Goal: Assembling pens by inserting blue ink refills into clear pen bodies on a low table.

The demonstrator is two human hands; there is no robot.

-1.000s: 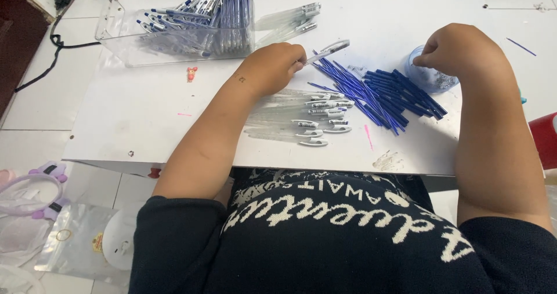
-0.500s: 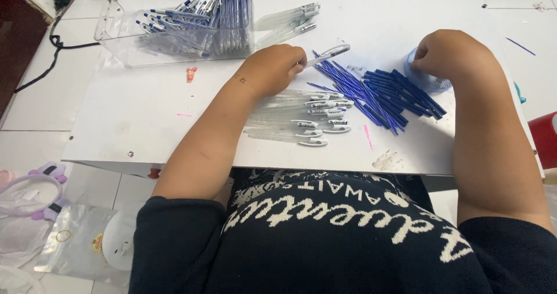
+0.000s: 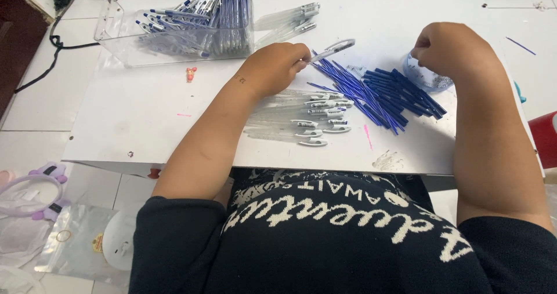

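A clear plastic pen barrel (image 3: 332,49) is pinched by the left hand (image 3: 278,68). Right hand (image 3: 449,49) fingers: curled, hold undeterminable. Assembled pens fill the clear box (image 3: 174,33) at 11 o'clock; loose blue refills (image 3: 377,94) and empty barrels (image 3: 301,117) remain at centre.

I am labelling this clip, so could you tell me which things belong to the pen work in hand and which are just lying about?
In use:
left hand holding a clear pen barrel
right hand at the small clear tub
blue refills
empty clear barrels
clear box of finished pens

Lying about:
black cable
small red figure
lilac headband
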